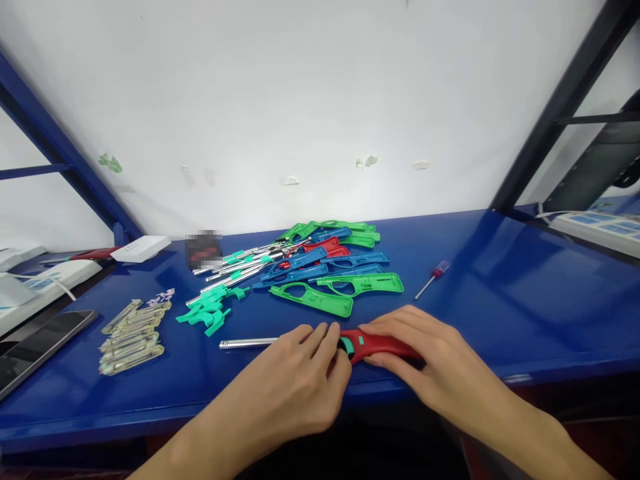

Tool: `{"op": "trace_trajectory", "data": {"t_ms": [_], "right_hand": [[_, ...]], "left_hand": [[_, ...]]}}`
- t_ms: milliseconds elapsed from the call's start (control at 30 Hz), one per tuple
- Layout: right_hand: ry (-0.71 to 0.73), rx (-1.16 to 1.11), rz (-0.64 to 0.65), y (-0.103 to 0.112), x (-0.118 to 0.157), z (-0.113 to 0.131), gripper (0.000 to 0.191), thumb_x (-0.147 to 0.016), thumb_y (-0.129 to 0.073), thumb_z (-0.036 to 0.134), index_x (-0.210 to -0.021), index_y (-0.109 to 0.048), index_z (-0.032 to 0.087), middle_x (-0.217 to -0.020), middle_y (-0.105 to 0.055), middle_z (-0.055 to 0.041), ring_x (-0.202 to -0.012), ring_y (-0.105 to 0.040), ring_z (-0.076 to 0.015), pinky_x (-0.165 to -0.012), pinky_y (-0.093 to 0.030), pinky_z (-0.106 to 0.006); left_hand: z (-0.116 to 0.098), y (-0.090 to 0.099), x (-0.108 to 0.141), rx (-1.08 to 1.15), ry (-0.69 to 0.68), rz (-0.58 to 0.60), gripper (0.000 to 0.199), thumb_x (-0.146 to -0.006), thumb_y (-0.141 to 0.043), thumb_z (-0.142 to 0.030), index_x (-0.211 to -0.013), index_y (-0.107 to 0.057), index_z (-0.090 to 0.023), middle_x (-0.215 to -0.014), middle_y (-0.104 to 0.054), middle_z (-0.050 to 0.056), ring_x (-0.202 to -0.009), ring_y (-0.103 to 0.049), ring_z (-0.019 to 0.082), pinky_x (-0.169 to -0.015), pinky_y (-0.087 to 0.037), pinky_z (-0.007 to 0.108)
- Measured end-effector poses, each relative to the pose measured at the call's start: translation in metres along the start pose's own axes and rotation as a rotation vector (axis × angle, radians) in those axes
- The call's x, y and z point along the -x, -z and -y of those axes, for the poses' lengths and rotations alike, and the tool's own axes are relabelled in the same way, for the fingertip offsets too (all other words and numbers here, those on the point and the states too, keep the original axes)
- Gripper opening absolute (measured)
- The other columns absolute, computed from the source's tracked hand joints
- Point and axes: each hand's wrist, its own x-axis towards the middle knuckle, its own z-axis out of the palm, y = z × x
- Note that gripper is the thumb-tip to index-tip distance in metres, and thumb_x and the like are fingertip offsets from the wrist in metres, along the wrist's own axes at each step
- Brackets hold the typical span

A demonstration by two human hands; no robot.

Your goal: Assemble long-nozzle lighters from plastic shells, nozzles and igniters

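Observation:
A red long-necked lighter (383, 345) lies across the front of the blue table, its silver metal tube pointing left and a green trigger showing near its middle. My left hand (305, 377) is closed round the lighter where the tube meets the red body, covering that part. On the red handle, my right hand (425, 347) grips with thumb below and fingers above. Behind my hands are green half shells (370, 285), blue half shells (295, 267) and several metal tubes (235, 275). Small green triggers (207, 310) lie in a heap to the left.
Several clear yellowish fuel tanks (131, 340) lie at the left, beside a phone (45, 347) at the table edge. A small screwdriver (434, 277) rests at the right. Power strips (605, 230) stand on both sides, and a white box (141, 249) sits back left.

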Motion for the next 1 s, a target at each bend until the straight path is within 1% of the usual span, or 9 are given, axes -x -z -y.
{"op": "trace_trajectory", "data": {"t_ms": [100,267,367,433,500,600,800,900,1000], "right_hand": [[0.003,-0.012,-0.003,-0.001,0.000,-0.001,0.016,-0.106,-0.064,0.035,-0.118,-0.072,0.028,-0.115,-0.078,-0.0026,-0.104,-0.072,-0.0218,-0.093,-0.060,-0.037],[0.006,-0.024,-0.008,-0.001,-0.001,-0.001,0.013,-0.106,-0.065,0.030,-0.118,-0.070,0.030,-0.115,-0.077,-0.0007,-0.105,-0.071,-0.0202,-0.092,-0.059,-0.034],[0.006,-0.034,0.009,0.000,-0.002,-0.001,0.016,-0.106,-0.064,0.027,-0.119,-0.069,0.032,-0.116,-0.076,0.0015,-0.106,-0.070,-0.0191,-0.091,-0.060,-0.033],[-0.014,-0.050,0.034,0.001,-0.003,0.000,0.016,-0.106,-0.064,0.026,-0.119,-0.070,0.034,-0.117,-0.076,0.0022,-0.106,-0.069,-0.0192,-0.090,-0.059,-0.033],[-0.043,-0.073,0.055,0.000,-0.003,0.000,0.016,-0.106,-0.064,0.027,-0.118,-0.070,0.035,-0.118,-0.075,0.0022,-0.107,-0.069,-0.0201,-0.091,-0.059,-0.035],[-0.086,-0.119,0.057,-0.002,-0.003,0.000,0.018,-0.106,-0.064,0.029,-0.121,-0.070,0.036,-0.120,-0.075,0.0022,-0.110,-0.068,-0.0215,-0.095,-0.058,-0.039],[-0.279,-0.211,0.060,-0.008,-0.007,0.003,0.022,-0.098,-0.074,0.030,-0.118,-0.073,0.039,-0.118,-0.076,0.0033,-0.110,-0.069,-0.0235,-0.098,-0.056,-0.043],[-0.331,-0.203,0.034,-0.010,-0.009,0.003,0.024,-0.094,-0.079,0.028,-0.115,-0.075,0.038,-0.115,-0.076,0.0029,-0.107,-0.070,-0.0233,-0.097,-0.056,-0.042],[-0.356,-0.194,0.025,-0.011,-0.010,0.003,0.026,-0.091,-0.082,0.026,-0.113,-0.076,0.038,-0.113,-0.077,0.0032,-0.104,-0.072,-0.0229,-0.096,-0.056,-0.041]], "left_hand": [[-0.002,0.001,-0.001,-0.041,-0.035,0.002,0.036,-0.103,-0.038,-0.003,-0.112,-0.073,0.000,-0.118,-0.080,0.027,-0.098,-0.083,0.035,-0.082,-0.067,0.044],[-0.002,0.007,-0.005,-0.087,-0.087,0.063,0.030,-0.100,-0.047,-0.006,-0.114,-0.073,0.003,-0.120,-0.078,0.031,-0.097,-0.083,0.038,-0.081,-0.069,0.045],[0.001,0.011,-0.010,-0.122,-0.132,0.096,0.029,-0.099,-0.049,-0.007,-0.112,-0.073,0.003,-0.115,-0.078,0.032,-0.092,-0.083,0.039,-0.073,-0.069,0.044],[0.004,0.015,-0.015,-0.123,-0.157,0.136,0.027,-0.098,-0.050,-0.007,-0.109,-0.073,0.000,-0.107,-0.080,0.029,-0.082,-0.082,0.035,-0.060,-0.065,0.039],[0.007,0.017,-0.019,-0.092,-0.160,0.183,0.022,-0.098,-0.052,-0.007,-0.105,-0.073,-0.003,-0.095,-0.080,0.022,-0.070,-0.077,0.030,-0.048,-0.057,0.035],[0.012,0.017,-0.020,-0.023,-0.102,0.218,0.015,-0.097,-0.057,-0.007,-0.100,-0.071,-0.007,-0.085,-0.076,0.013,-0.066,-0.073,0.026,-0.045,-0.054,0.034],[0.014,0.002,-0.006,0.074,0.041,0.106,0.012,-0.091,-0.062,-0.003,-0.097,-0.064,-0.013,-0.086,-0.072,0.005,-0.066,-0.072,0.024,-0.049,-0.058,0.036],[0.014,-0.007,-0.002,0.081,0.068,0.031,0.012,-0.096,-0.056,-0.005,-0.098,-0.062,-0.014,-0.092,-0.075,0.007,-0.070,-0.076,0.025,-0.055,-0.061,0.036],[0.014,-0.016,-0.001,0.083,0.093,-0.053,0.019,-0.099,-0.047,-0.004,-0.096,-0.061,-0.015,-0.092,-0.078,0.008,-0.072,-0.078,0.025,-0.056,-0.060,0.034]]}}
